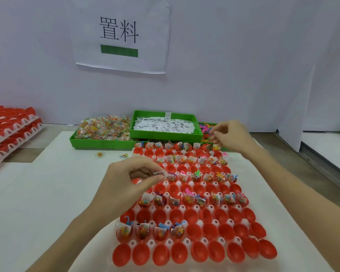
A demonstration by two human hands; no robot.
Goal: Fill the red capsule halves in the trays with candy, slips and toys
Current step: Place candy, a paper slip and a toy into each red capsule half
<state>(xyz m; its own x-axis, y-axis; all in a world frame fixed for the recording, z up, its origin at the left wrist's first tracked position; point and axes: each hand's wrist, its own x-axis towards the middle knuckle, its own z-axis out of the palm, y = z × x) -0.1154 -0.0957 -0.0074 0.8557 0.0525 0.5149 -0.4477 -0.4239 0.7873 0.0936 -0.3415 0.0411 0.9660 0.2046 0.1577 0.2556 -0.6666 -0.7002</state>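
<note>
here both hands (133,173) (231,137) hover over the tray (185,241) of capsule halves (194,231).
</note>
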